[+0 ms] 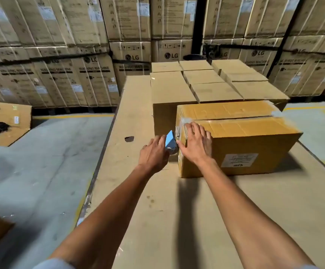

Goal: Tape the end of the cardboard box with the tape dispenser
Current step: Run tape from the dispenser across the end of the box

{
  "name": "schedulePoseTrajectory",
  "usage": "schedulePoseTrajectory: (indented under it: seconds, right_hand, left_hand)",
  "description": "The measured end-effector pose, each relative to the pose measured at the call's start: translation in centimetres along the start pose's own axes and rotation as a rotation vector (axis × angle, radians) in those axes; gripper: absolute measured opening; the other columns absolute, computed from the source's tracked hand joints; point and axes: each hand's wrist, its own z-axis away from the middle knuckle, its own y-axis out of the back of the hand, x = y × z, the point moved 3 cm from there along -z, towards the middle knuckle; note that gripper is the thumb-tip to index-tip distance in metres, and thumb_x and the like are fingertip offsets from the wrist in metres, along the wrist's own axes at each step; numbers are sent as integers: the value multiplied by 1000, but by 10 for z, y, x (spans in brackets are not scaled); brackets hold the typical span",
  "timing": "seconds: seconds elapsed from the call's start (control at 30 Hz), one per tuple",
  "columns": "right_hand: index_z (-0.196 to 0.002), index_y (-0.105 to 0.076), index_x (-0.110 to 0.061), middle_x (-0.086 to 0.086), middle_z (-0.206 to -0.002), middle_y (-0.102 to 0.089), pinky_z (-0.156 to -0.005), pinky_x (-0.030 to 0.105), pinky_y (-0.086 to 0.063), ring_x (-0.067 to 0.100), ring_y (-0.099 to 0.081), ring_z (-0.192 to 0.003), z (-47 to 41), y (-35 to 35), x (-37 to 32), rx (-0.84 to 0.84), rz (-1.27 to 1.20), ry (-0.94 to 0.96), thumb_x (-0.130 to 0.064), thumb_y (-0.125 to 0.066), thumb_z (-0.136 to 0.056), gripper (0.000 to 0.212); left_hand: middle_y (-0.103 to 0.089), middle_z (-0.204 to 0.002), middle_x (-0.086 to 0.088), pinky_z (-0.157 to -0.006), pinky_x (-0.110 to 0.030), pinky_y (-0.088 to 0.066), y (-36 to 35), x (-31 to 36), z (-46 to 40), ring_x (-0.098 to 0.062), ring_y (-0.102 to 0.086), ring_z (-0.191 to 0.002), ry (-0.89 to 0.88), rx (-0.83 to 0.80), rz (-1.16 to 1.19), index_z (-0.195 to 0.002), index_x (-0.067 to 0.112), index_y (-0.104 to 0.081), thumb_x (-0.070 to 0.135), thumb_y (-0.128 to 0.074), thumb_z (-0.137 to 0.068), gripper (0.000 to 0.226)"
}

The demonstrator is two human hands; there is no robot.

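A brown cardboard box (241,144) with a white label on its near side lies on a long cardboard-covered surface (138,191). Clear tape runs along its top seam and down over the left end. My left hand (155,154) grips a blue tape dispenser (170,141) pressed against the box's left end. My right hand (195,144) lies flat, fingers spread, on the box's top left corner, over the tape.
Several plain cartons (202,84) stand behind the box. Tall stacks of LG washing machine cartons (92,78) wall the back. A concrete floor (31,171) with yellow lines lies left, with an open carton (4,121) holding dark items.
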Motion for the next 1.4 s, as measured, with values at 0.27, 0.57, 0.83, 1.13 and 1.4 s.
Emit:
schedulePoseTrajectory:
  seconds: [0.27, 0.57, 0.83, 1.13, 1.4]
  right_hand:
    - [-150, -46, -19, 9, -148, -55, -109, 47, -44, 28, -53, -132, 4, 7, 6, -99, 72, -122, -52, -64, -90, 71]
    - [-128, -55, -21, 4, -125, -59, -93, 42, -46, 23, -53, -112, 26, 24, 44, -65, 133, -100, -51, -51, -75, 60]
    - [-133, -53, -22, 6, -125, -61, -93, 45, -47, 26, -59, -113, 7, 22, 32, -2, 182, -154, -51, -59, -96, 47]
    - [-145, -54, -31, 7, -164, -41, -107, 48, -44, 30, -47, -142, -7, -5, 19, -228, 391, 80, -25, -77, -88, 63]
    - [-162, -38, -31, -1, -179, -8, -127, 54, -24, 28, -8, -165, -15, -21, 26, -345, 449, 241, -23, -72, -96, 74]
  left_hand:
    - [-51, -153, -8, -89, -50, -58, -31, -26, -20, -33, -60, -124, -120, -89, 59, -158, 18, -36, 43, -56, -107, 60]
    - [-56, -135, -8, -88, -48, -50, -64, -11, -30, -33, -57, -115, -276, -101, 170, -137, 16, -47, 66, -41, -96, 66]
    - [-36, -166, -15, -104, -53, -54, -104, 0, -31, -39, -54, -134, -327, -119, 313, -148, 12, -39, 38, -80, -91, 74]
    - [-31, -172, -12, -117, -51, -47, -116, -3, -34, -39, -42, -146, -413, -100, 477, -151, 16, -44, 15, -84, -84, 79]
    - [-31, -174, -5, -111, -54, -49, -129, -4, -36, -40, -43, -143, -451, -75, 502, -158, 16, -44, 1, -76, -86, 80]
